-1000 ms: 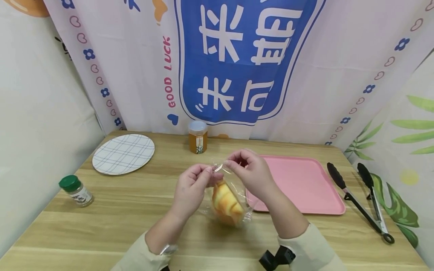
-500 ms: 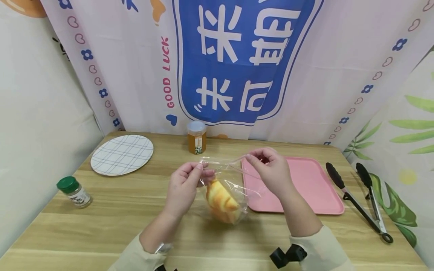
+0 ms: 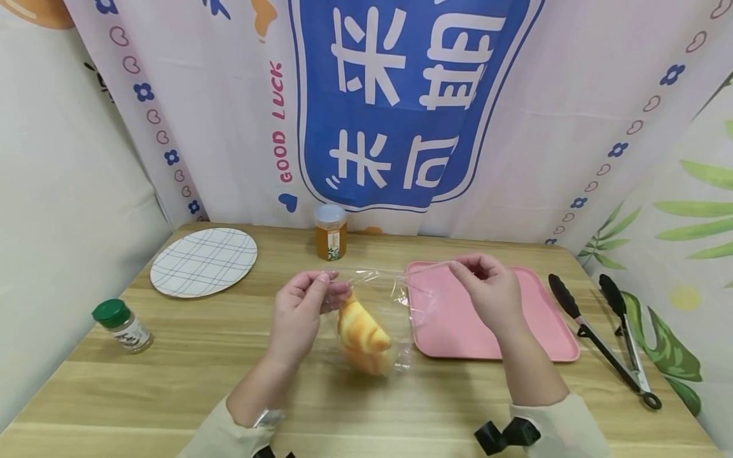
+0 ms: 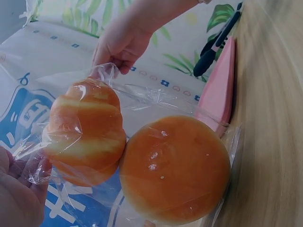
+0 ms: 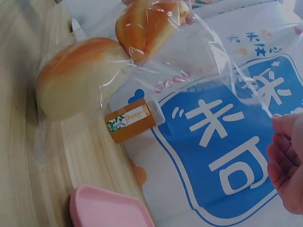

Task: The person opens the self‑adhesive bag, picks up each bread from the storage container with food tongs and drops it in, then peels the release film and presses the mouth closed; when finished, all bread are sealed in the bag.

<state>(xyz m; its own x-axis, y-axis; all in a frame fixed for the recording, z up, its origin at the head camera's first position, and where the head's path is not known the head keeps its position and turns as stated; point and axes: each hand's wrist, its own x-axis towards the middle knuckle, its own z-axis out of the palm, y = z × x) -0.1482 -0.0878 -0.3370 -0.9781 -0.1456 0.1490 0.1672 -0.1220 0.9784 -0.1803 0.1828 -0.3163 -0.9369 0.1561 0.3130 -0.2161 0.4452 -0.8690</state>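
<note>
Between both hands hangs a clear plastic bag (image 3: 401,312), its mouth stretched wide. Inside it are a croissant-shaped bread (image 3: 362,327) and a round bun (image 4: 175,170); the bun sits lower, mostly behind the croissant in the head view. My left hand (image 3: 299,312) pinches the left side of the bag's mouth, some fingers behind the film and close to the croissant. My right hand (image 3: 489,294) pinches the opposite edge between thumb and fingers, above the pink tray (image 3: 458,343). In the right wrist view that pulled edge runs taut to the right hand (image 5: 289,161).
A round checked plate (image 3: 203,262) lies at the back left. Nearer stands a green-capped shaker (image 3: 123,326), tilted in view. An amber jar (image 3: 331,233) is by the back edge, before the printed cloth (image 3: 378,114). Tongs (image 3: 613,343) lie right of the tray.
My hands have drawn apart, the right one moving right and the left one slightly left. The bag's mouth has widened, and the breads in it have shifted a little left.
</note>
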